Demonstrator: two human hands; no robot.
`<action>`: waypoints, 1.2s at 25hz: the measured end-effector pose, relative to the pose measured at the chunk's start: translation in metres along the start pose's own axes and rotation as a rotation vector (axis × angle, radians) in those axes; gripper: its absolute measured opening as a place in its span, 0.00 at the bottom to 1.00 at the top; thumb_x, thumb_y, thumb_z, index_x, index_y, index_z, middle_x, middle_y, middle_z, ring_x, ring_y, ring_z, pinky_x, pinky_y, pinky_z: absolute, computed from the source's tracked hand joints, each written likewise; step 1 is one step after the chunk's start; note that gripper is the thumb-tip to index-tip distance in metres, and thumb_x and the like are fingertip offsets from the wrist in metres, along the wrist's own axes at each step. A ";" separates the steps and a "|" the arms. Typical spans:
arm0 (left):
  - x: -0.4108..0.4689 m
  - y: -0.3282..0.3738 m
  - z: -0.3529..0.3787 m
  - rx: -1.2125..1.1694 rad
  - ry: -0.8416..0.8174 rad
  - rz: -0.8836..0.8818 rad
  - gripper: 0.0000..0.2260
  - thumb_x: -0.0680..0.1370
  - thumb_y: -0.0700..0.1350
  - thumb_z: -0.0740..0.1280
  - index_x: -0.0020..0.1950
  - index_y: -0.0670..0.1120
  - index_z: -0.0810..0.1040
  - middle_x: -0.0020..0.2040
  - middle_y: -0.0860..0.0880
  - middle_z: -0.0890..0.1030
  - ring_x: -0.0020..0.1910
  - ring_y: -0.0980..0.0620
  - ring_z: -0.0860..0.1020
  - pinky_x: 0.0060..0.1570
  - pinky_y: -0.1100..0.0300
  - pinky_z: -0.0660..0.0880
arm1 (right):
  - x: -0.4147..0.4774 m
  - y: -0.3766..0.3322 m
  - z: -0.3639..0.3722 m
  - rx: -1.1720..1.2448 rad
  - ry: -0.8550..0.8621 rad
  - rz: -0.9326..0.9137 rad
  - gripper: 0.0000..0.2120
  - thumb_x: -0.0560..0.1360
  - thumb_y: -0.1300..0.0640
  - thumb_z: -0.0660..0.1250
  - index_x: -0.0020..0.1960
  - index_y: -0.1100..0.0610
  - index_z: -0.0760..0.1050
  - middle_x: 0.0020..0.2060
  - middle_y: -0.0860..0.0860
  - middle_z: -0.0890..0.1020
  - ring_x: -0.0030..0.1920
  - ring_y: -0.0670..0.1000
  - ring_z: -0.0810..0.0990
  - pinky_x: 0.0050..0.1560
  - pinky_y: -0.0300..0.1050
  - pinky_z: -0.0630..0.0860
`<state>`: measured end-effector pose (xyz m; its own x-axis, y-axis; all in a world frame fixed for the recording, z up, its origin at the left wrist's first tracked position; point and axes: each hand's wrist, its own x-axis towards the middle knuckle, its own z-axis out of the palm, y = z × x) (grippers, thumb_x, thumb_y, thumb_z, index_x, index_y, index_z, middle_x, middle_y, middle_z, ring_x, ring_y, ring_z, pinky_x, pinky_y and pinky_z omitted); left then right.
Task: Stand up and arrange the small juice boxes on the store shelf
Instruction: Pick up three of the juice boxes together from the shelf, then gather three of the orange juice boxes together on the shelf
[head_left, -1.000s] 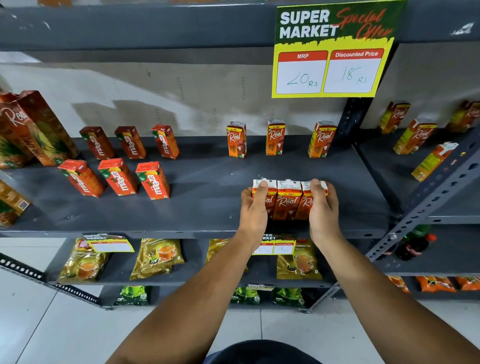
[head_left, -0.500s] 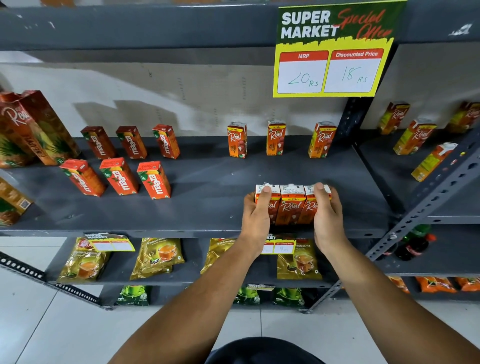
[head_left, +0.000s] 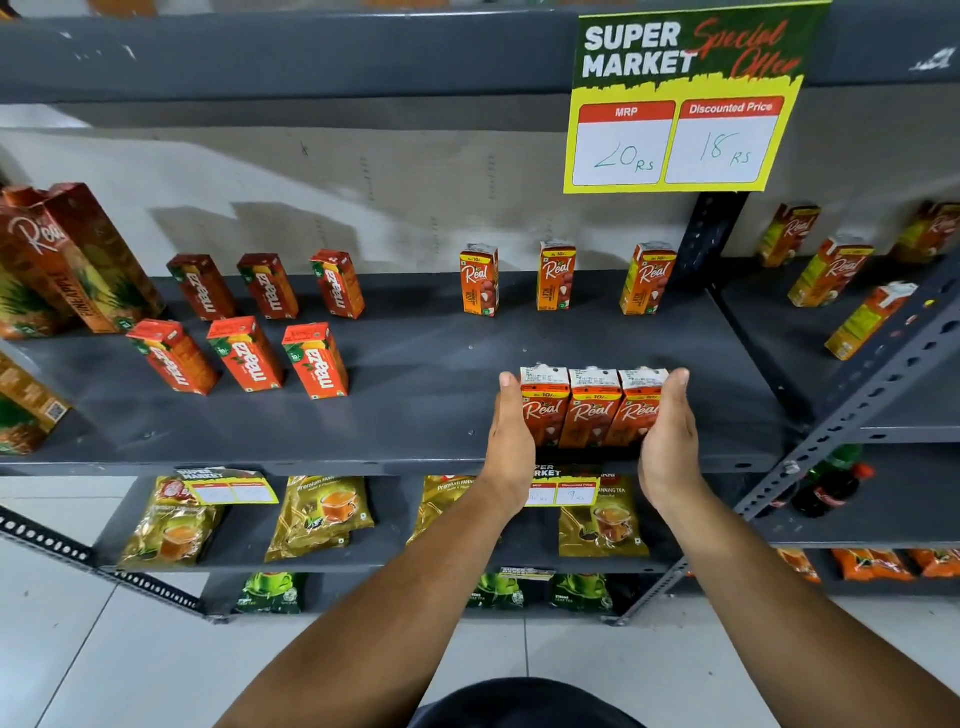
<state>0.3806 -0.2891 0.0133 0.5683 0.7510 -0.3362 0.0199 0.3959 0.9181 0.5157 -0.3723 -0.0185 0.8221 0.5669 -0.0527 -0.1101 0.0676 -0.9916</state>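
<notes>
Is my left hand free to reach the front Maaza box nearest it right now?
Probably not yet. The left hand is pressed against three Real boxes, with the right hand opposite. The shelf toward the Maaza box looks clear once it lets go.

Bright, even light from above fills the scene. Soft shadows of the cartons fall on the pale back wall (head_left: 363, 208), and the lower shelves (head_left: 395, 551) sit dimmer. The wide lens bows the edges, leaning the tall carton (head_left: 98, 260) at left. The centre is sharp; the far corners look slightly soft.
</notes>
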 end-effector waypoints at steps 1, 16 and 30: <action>-0.002 0.001 -0.003 -0.018 -0.026 0.000 0.30 0.77 0.68 0.46 0.71 0.53 0.67 0.62 0.52 0.76 0.58 0.56 0.74 0.61 0.58 0.64 | -0.002 0.000 0.000 0.010 0.020 -0.024 0.44 0.67 0.21 0.54 0.70 0.52 0.69 0.67 0.53 0.76 0.68 0.51 0.74 0.69 0.55 0.68; -0.042 0.009 -0.263 -0.001 0.726 0.520 0.21 0.80 0.56 0.49 0.70 0.51 0.67 0.71 0.51 0.69 0.70 0.58 0.66 0.68 0.63 0.60 | -0.119 0.037 0.126 -0.337 -0.552 -0.366 0.12 0.77 0.41 0.62 0.46 0.48 0.78 0.37 0.46 0.80 0.37 0.48 0.79 0.37 0.42 0.74; 0.098 0.121 -0.383 0.053 0.536 0.428 0.14 0.78 0.54 0.63 0.54 0.44 0.75 0.42 0.52 0.78 0.42 0.56 0.76 0.41 0.64 0.72 | -0.026 0.027 0.391 0.038 -0.108 -0.014 0.13 0.75 0.51 0.69 0.32 0.49 0.74 0.29 0.46 0.77 0.36 0.48 0.77 0.41 0.46 0.73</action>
<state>0.1236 0.0353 0.0111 0.0500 0.9987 0.0132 -0.0676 -0.0098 0.9977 0.2731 -0.0637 0.0025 0.7590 0.6507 -0.0235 -0.1218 0.1064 -0.9868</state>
